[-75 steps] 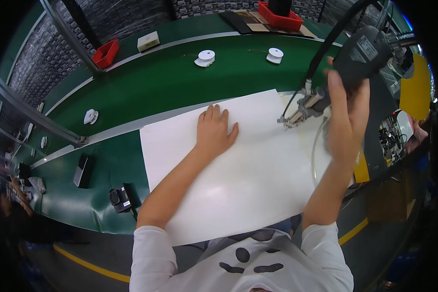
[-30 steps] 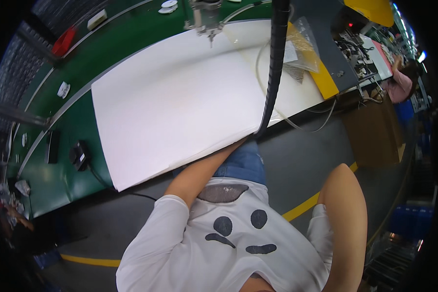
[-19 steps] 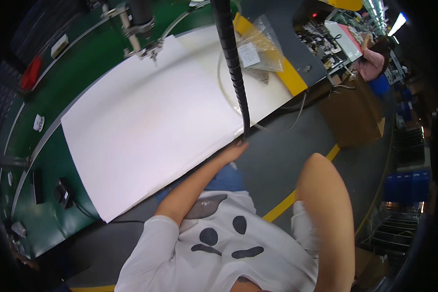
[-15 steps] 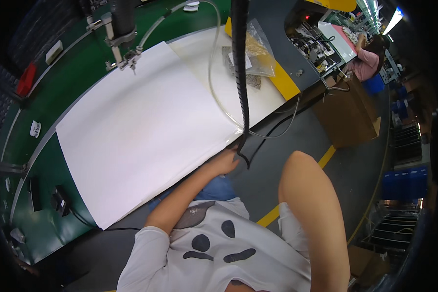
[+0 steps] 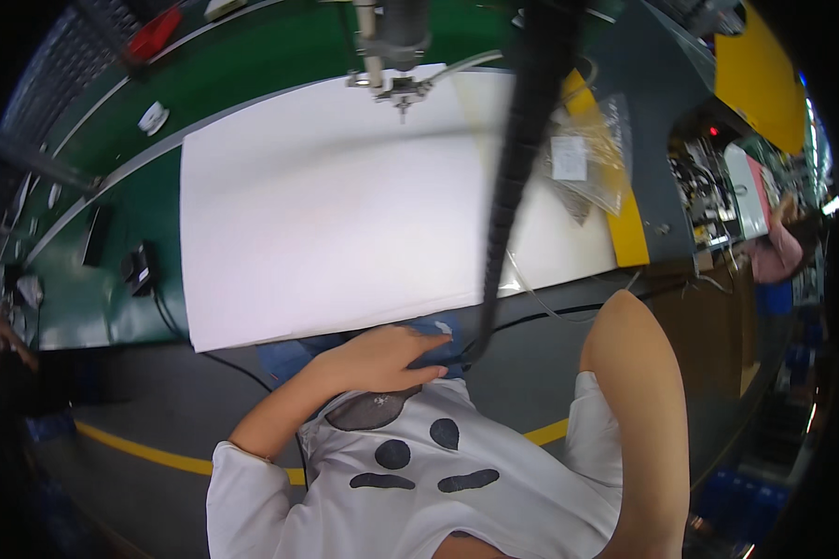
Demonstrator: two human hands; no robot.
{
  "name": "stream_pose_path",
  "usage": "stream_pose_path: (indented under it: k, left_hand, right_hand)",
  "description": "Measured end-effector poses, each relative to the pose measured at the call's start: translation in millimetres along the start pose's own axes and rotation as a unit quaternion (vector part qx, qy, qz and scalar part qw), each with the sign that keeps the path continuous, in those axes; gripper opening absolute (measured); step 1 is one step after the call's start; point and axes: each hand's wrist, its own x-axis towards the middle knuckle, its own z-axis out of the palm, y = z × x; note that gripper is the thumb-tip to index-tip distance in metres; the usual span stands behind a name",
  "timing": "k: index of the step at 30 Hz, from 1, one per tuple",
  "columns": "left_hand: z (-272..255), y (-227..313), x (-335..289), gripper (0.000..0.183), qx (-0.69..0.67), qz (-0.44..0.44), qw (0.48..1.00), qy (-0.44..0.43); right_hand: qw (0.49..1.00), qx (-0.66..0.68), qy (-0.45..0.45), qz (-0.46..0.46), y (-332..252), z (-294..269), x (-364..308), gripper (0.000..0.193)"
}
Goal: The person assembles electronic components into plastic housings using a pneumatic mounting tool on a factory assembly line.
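Observation:
My left hand (image 5: 390, 359) hangs over my lap, just in front of the near edge of a large white sheet (image 5: 336, 205) on the workbench. Its index finger and thumb stretch apart to the right, and nothing shows between them; the other fingers are partly hidden. Beneath it are my blue jeans (image 5: 289, 359). My right arm (image 5: 634, 373) is bent, elbow forward, with the forearm running back out at the lower edge. My right hand is outside the picture.
A dispensing head with a fine nozzle (image 5: 403, 104) hangs over the sheet. A thick black cable (image 5: 513, 186) crosses in front. Clear plastic bags (image 5: 606, 177) lie by a yellow machine edge (image 5: 629, 228). On the green bench sits a black box (image 5: 140, 268). Another person (image 5: 778, 252) works far right.
My left hand has drawn back from the sheet's near edge by the cable, toward my body and left. The view has turned, so the bench now lies more level. My right arm stays bent.

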Motion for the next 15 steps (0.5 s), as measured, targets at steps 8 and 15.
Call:
stream_pose_path:
  k: [8,15]
  left_hand:
    - [-70,22,-94,0.046,-0.182,0.009,0.983,0.003]
    - [-116,-54,-141,0.028,-0.034,-0.127,0.861,0.491]
  right_hand:
    - [0.997,0.029,0.062,0.023,-18,34,-4,0.037]
    - [0.997,0.017,0.063,0.034,-40,85,27,0.037]
